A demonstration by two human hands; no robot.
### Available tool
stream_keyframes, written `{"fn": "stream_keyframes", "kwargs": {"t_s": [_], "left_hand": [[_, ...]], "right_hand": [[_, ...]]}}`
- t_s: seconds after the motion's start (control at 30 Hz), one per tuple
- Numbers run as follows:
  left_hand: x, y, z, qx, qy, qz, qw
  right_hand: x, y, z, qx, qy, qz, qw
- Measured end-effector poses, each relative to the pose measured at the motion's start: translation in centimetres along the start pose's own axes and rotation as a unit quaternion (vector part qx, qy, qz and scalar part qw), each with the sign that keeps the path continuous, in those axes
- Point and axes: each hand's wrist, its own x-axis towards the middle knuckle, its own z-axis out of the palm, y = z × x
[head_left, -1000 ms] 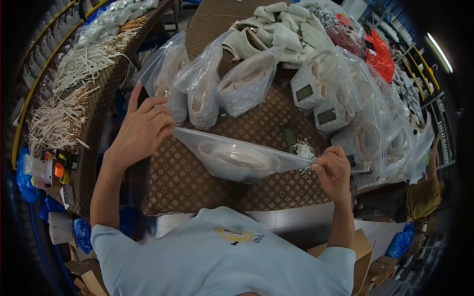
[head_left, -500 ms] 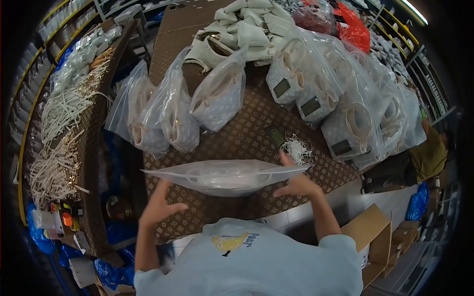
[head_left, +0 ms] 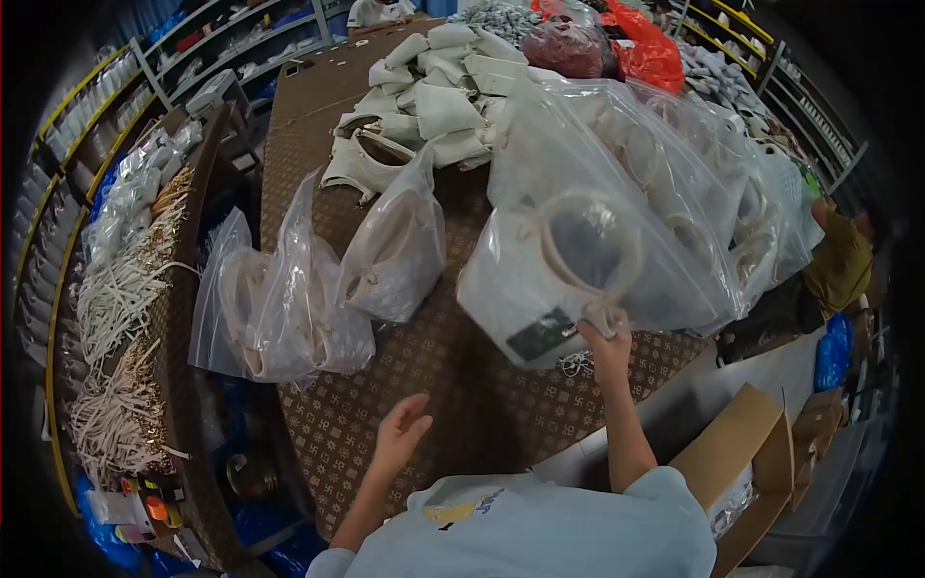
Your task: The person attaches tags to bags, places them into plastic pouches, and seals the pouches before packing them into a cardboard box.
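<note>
A clear plastic bag with a white handbag inside (head_left: 511,275) is raised over the right part of the brown patterned table (head_left: 332,433). My right hand (head_left: 607,337) grips it at its lower right edge, near a dark rectangular tag (head_left: 542,334). Over the table's near part, my left hand (head_left: 400,433) holds nothing, its fingers apart. Some white strings (head_left: 576,364) show just below the raised bag. Several more bagged white handbags (head_left: 400,275) stand at the left of the table, and others (head_left: 708,202) stand close together at the right.
Unbagged white handbags (head_left: 438,101) are heaped at the back, beside a red plastic bag (head_left: 647,46). White straps (head_left: 120,299) cover a side table at left. An open cardboard box (head_left: 732,462) stands at lower right. Part of a person (head_left: 381,12) shows at the far end.
The bagged handbag has gone from lying across in front of me to upright at the right, in my right hand. My left hand is off to the side, and the view has shifted.
</note>
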Motion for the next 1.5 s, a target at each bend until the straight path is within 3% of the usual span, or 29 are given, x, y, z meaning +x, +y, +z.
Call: {"fn": "stream_keyframes", "kwargs": {"t_s": [0.13,0.2,0.33,0.4,0.43,0.5,0.53,0.6,0.63,0.7,0.73,0.8,0.87,0.9,0.97,1.0,1.03,1.1,1.17,1.27,1.37,1.43,1.47,1.5], "left_hand": [[0.7,-1.4,2.0,0.080,-0.043,-0.049,0.995],[1.5,0.2,2.9,0.213,-0.077,-0.019,0.974],[2.1,3.1,2.7,0.230,-0.011,0.041,0.972],[3.4,7.0,2.1,0.388,0.080,0.291,0.871],[4.2,9.9,1.8,0.427,0.115,0.332,0.833],[6.4,15.6,2.1,0.473,0.204,0.366,0.775],[8.1,17.8,2.4,0.481,0.262,0.367,0.752],[11.9,20.8,2.8,0.541,0.329,0.339,0.696],[13.8,20.9,2.4,0.533,0.331,0.345,0.698],[17.2,19.3,0.9,0.583,0.299,0.269,0.706],[17.1,19.2,0.7,0.581,0.294,0.275,0.708],[16.5,19.1,0.4,0.545,0.246,0.344,0.724],[13.6,19.2,1.8,0.527,0.211,0.358,0.742],[11.8,19.4,2.4,0.507,0.179,0.369,0.758],[8.4,20.4,2.7,0.513,0.150,0.391,0.749],[7.0,20.9,2.5,0.516,0.139,0.414,0.736],[5.5,21.3,2.2,0.512,0.124,0.422,0.738],[3.6,21.4,1.4,0.527,0.103,0.399,0.743],[3.3,20.2,0.6,0.506,0.118,0.350,0.779],[2.3,20.5,0.3,0.450,0.117,0.304,0.831],[1.1,20.9,-0.6,0.467,0.129,0.370,0.792],[-0.1,21.4,-0.7,0.504,0.161,0.433,0.730],[-0.7,21.4,-1.1,0.503,0.157,0.436,0.730],[-1.4,21.3,-1.6,0.549,0.135,0.455,0.688]], "right_hand": [[8.0,1.1,7.1,-0.084,0.059,-0.113,0.988],[12.3,2.9,11.3,-0.133,0.073,-0.137,0.979],[18.1,6.1,18.4,-0.228,0.059,-0.094,0.967],[19.6,7.7,20.7,-0.264,0.089,-0.139,0.950],[19.8,7.4,21.5,-0.262,0.083,-0.140,0.951],[19.1,6.4,21.4,-0.226,0.041,-0.056,0.972],[18.9,6.8,21.2,-0.234,0.041,-0.061,0.970],[17.6,8.3,20.5,-0.273,0.144,-0.097,0.946],[16.4,8.1,19.2,-0.275,0.149,-0.105,0.944],[13.4,6.3,16.3,-0.181,-0.006,-0.111,0.977],[12.5,4.4,15.5,-0.183,0.002,-0.112,0.977],[9.4,-1.1,14.3,-0.114,-0.124,-0.202,0.965],[6.9,-8.7,14.0,-0.196,-0.115,-0.457,0.860],[5.5,-11.7,14.2,-0.200,-0.104,-0.452,0.863],[2.9,-15.3,14.3,-0.289,-0.239,-0.548,0.748],[2.9,-14.5,13.8,-0.319,-0.325,-0.515,0.726],[1.8,-15.0,13.5,-0.329,-0.314,-0.509,0.731],[-0.5,-16.4,13.2,-0.314,-0.431,-0.325,0.781],[-2.7,-14.7,13.7,-0.257,-0.378,-0.397,0.796],[-4.7,-13.7,14.3,-0.236,-0.384,-0.318,0.834],[-6.6,-15.4,14.3,-0.210,-0.360,-0.334,0.845],[-7.0,-16.4,13.8,-0.234,-0.359,-0.352,0.832],[-7.3,-16.2,13.7,-0.236,-0.355,-0.352,0.834],[-7.8,-15.9,13.7,-0.283,-0.370,-0.363,0.807]]}}
